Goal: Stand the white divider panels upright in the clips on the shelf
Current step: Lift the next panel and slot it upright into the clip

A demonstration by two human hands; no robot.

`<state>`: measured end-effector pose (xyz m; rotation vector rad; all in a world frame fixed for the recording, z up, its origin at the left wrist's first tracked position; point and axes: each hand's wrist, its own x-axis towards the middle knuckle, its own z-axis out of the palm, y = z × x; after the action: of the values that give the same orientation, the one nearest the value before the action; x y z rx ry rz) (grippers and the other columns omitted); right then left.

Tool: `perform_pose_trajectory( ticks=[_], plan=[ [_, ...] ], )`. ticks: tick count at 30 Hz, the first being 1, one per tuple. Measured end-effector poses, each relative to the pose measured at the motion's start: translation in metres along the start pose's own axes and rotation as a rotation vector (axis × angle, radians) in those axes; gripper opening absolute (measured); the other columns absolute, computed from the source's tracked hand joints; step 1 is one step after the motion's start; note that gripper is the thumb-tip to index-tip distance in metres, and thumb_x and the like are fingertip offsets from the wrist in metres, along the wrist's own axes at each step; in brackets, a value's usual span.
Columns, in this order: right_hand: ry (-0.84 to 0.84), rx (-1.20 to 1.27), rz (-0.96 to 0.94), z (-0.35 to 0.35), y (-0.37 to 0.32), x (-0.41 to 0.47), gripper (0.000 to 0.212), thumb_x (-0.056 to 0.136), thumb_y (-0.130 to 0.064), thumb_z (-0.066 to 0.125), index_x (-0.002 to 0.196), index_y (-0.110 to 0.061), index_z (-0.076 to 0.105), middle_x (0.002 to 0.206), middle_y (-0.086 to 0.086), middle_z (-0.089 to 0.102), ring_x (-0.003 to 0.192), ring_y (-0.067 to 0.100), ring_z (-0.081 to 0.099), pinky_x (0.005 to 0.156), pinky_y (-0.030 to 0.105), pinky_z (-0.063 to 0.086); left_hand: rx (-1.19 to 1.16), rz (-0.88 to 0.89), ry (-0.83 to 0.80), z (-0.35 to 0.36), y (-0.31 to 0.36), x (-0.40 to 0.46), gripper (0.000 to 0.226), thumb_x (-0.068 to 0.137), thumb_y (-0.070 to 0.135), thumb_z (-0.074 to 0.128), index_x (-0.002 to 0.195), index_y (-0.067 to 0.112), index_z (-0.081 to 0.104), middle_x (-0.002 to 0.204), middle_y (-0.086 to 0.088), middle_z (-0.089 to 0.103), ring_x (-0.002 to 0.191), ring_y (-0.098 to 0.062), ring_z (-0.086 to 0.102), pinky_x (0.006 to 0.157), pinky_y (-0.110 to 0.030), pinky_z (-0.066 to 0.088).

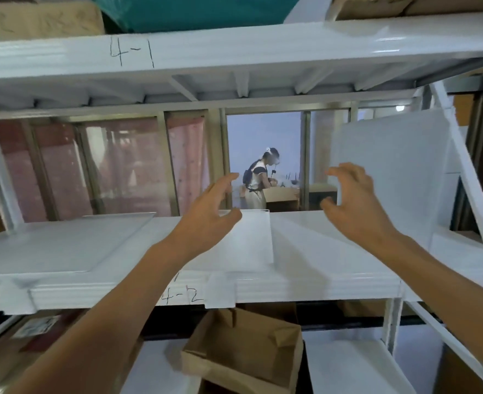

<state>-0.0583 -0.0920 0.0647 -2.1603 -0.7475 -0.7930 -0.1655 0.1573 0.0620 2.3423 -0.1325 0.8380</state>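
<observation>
One white divider panel stands upright at the right end of the white shelf. A second panel lies flat in the middle of the shelf, and a third panel lies flat at the left. My left hand hovers over the back edge of the middle panel, fingers spread and empty. My right hand is open just left of the upright panel, its fingers curled near the panel's edge but apart from it. A white clip hangs on the shelf's front lip below the middle panel.
The upper shelf beam marked 4-1 runs close overhead. A slanted white brace crosses the right end. Open cardboard boxes sit on the shelf below. Behind the rack, a person stands at a table.
</observation>
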Motion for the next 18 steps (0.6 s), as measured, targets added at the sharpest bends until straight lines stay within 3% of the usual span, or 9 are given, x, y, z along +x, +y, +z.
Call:
perform_pose_trajectory(
  ticks=[6,11,15,18],
  plan=[
    [-0.260,0.046,0.160,0.058,-0.018,0.023,0.046,0.082,-0.023,0.059,0.127,-0.018,0.051,0.134,0.011,0.043,0.124,0.031,0.042,0.100,0.042,0.043,0.051,-0.011,0.018,-0.027,-0.039,-0.002,0.060,0.090,0.027,0.055,0.141,0.046,0.031,0.139,0.010,0.046,0.130,-0.010,0.042,0.103,-0.037,0.040],
    [-0.379,-0.090,0.193,0.103,-0.040,0.019,0.051,0.087,-0.027,0.060,0.135,-0.018,0.044,0.141,0.010,0.042,0.120,0.027,0.049,0.096,0.041,0.046,0.084,-0.054,-0.001,-0.048,-0.084,-0.006,0.060,0.089,0.030,0.056,0.142,0.044,0.030,0.140,0.007,0.047,0.127,-0.013,0.046,0.103,-0.041,0.042],
    [-0.486,-0.201,0.313,0.128,-0.057,0.008,0.055,0.090,-0.033,0.055,0.139,-0.015,0.039,0.140,0.008,0.048,0.119,0.028,0.052,0.090,0.035,0.045,0.195,-0.145,-0.183,-0.057,-0.129,-0.019,0.060,0.089,0.040,0.052,0.144,0.044,0.029,0.147,0.007,0.040,0.135,-0.019,0.038,0.110,-0.047,0.033],
    [-0.546,-0.276,0.402,0.144,-0.068,0.003,0.049,0.092,-0.034,0.053,0.134,-0.012,0.042,0.130,0.008,0.054,0.098,0.023,0.052,0.077,0.030,0.043,0.423,-0.192,-0.401,-0.060,-0.160,-0.032,0.060,0.095,0.047,0.045,0.150,0.041,0.022,0.159,0.006,0.022,0.145,-0.020,0.020,0.115,-0.044,0.021]
  ],
)
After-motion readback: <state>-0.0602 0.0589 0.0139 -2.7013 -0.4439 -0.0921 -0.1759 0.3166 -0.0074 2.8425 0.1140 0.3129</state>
